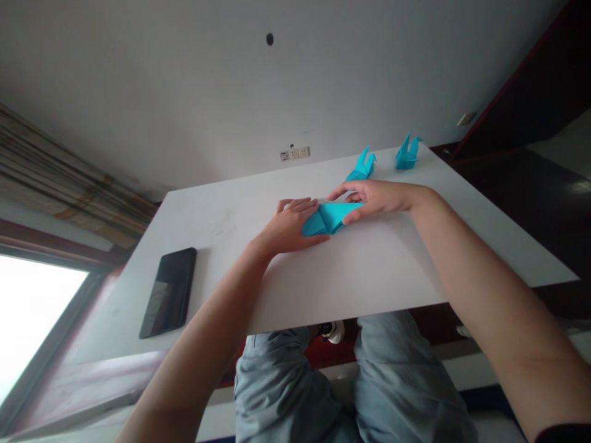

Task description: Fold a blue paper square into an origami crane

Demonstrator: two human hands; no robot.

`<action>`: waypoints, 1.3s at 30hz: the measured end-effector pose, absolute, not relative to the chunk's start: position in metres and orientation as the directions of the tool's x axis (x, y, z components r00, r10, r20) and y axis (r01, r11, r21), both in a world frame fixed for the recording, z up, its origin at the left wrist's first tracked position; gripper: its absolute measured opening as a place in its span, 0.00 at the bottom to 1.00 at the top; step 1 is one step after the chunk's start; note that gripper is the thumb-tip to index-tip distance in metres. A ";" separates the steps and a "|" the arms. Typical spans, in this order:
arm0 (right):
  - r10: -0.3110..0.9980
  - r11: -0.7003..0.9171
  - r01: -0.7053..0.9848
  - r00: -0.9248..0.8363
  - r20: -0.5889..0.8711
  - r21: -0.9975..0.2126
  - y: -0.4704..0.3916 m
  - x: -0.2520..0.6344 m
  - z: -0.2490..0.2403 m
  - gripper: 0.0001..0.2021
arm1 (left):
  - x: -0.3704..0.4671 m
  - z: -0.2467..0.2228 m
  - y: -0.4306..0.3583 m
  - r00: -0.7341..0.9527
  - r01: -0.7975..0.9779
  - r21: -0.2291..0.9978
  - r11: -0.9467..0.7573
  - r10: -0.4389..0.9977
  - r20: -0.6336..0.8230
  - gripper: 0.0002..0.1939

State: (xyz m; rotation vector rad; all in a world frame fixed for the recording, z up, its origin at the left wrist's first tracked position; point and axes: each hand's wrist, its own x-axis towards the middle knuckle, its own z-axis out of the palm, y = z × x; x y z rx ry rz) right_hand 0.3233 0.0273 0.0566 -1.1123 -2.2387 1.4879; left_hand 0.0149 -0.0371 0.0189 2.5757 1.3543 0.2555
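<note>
A folded piece of blue paper [336, 215] lies on the white table [240, 289] between my two hands. My left hand [293, 226] rests over its left end, fingers stretched along the far side and thumb along the near edge. At the paper's right end, my right hand [369, 200] grips the pointed tip, with the thumb on the near side and the fingers curved behind. Just beyond my right hand sits a blue folded paper crane [362, 167], partly hidden by it.
Another blue paper crane [407, 155] stands at the table's far right corner. A black phone [168, 292] lies at the left. The wall with sockets [295, 154] borders the far edge, and my legs are below the near edge.
</note>
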 end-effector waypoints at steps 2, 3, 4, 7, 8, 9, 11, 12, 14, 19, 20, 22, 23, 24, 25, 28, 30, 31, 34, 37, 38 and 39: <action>0.664 0.197 0.427 -0.721 -0.201 -0.883 0.025 0.323 0.060 0.45 | 0.015 0.022 -0.038 0.566 0.783 0.257 -0.566 0.820 0.079 0.38; 0.653 0.203 0.413 -0.733 -0.192 -0.888 0.025 0.323 0.060 0.45 | 0.015 0.023 -0.038 0.574 0.777 0.257 -0.574 0.815 0.085 0.36; 0.650 0.212 0.403 -0.739 -0.180 -0.890 0.025 0.322 0.059 0.43 | 0.015 0.023 -0.038 0.582 0.770 0.261 -0.582 0.808 0.085 0.35; 0.669 0.232 0.383 -0.730 -0.140 -0.894 0.028 0.318 0.051 0.37 | 0.016 0.024 -0.038 0.585 0.761 0.286 -0.582 0.807 0.084 0.39; 0.682 0.233 0.375 -0.720 -0.124 -0.897 0.029 0.316 0.048 0.34 | 0.016 0.023 -0.038 0.578 0.763 0.293 -0.576 0.811 0.090 0.40; 0.699 0.233 0.366 -0.707 -0.107 -0.901 0.029 0.315 0.046 0.32 | 0.016 0.022 -0.038 0.571 0.764 0.299 -0.572 0.815 0.099 0.40; 0.726 0.239 0.351 -0.684 -0.073 -0.905 0.028 0.311 0.044 0.28 | 0.015 0.020 -0.036 0.571 0.752 0.316 -0.578 0.811 0.125 0.37; 0.735 0.245 0.338 -0.676 -0.053 -0.909 0.027 0.309 0.044 0.27 | 0.014 0.019 -0.035 0.579 0.738 0.327 -0.590 0.803 0.141 0.34; 0.741 0.261 0.309 -0.672 -0.016 -0.915 0.024 0.306 0.046 0.28 | 0.012 0.016 -0.032 0.599 0.701 0.355 -0.618 0.781 0.175 0.32; 0.738 0.315 0.284 -0.674 0.045 -0.905 0.018 0.298 0.050 0.28 | 0.007 0.012 -0.026 0.615 0.651 0.401 -0.644 0.758 0.218 0.31; 0.738 0.335 0.285 -0.672 0.062 -0.898 0.018 0.297 0.049 0.28 | 0.007 0.011 -0.025 0.614 0.645 0.409 -0.646 0.756 0.225 0.31; 0.740 0.379 0.288 -0.665 0.101 -0.879 0.018 0.294 0.046 0.26 | 0.006 0.010 -0.024 0.613 0.627 0.432 -0.649 0.752 0.240 0.30; 0.743 0.399 0.290 -0.658 0.122 -0.870 0.019 0.292 0.044 0.25 | 0.006 0.010 -0.024 0.612 0.619 0.443 -0.649 0.752 0.246 0.30; 0.747 0.417 0.289 -0.649 0.143 -0.862 0.020 0.292 0.042 0.24 | 0.006 0.010 -0.023 0.609 0.614 0.454 -0.646 0.753 0.249 0.29; 0.749 0.431 0.290 -0.642 0.160 -0.855 0.021 0.291 0.040 0.23 | 0.005 0.009 -0.023 0.605 0.612 0.463 -0.641 0.757 0.249 0.29; 0.753 0.464 0.299 -0.629 0.193 -0.834 0.023 0.291 0.037 0.22 | 0.004 0.008 -0.023 0.583 0.610 0.492 -0.621 0.772 0.252 0.27; 0.756 0.474 0.305 -0.621 0.205 -0.826 0.024 0.291 0.036 0.22 | 0.003 0.007 -0.023 0.563 0.605 0.520 -0.603 0.786 0.256 0.28; 0.760 0.473 0.304 -0.616 0.208 -0.827 0.024 0.290 0.037 0.22 | 0.002 0.006 -0.023 0.555 0.602 0.532 -0.595 0.791 0.258 0.28; 0.770 0.471 0.295 -0.598 0.224 -0.832 0.023 0.290 0.037 0.23 | 0.001 0.005 -0.021 0.547 0.596 0.546 -0.589 0.795 0.262 0.28; 0.777 0.481 0.294 -0.580 0.247 -0.826 0.024 0.289 0.036 0.22 | 0.000 0.005 -0.020 0.546 0.602 0.536 -0.593 0.795 0.265 0.26; 0.779 0.483 0.294 -0.576 0.250 -0.825 0.024 0.289 0.036 0.21 | 0.000 0.006 -0.020 0.544 0.606 0.533 -0.591 0.796 0.265 0.26; 0.780 0.482 0.295 -0.574 0.250 -0.825 0.024 0.289 0.035 0.20 | 0.001 0.006 -0.021 0.542 0.609 0.530 -0.589 0.798 0.264 0.26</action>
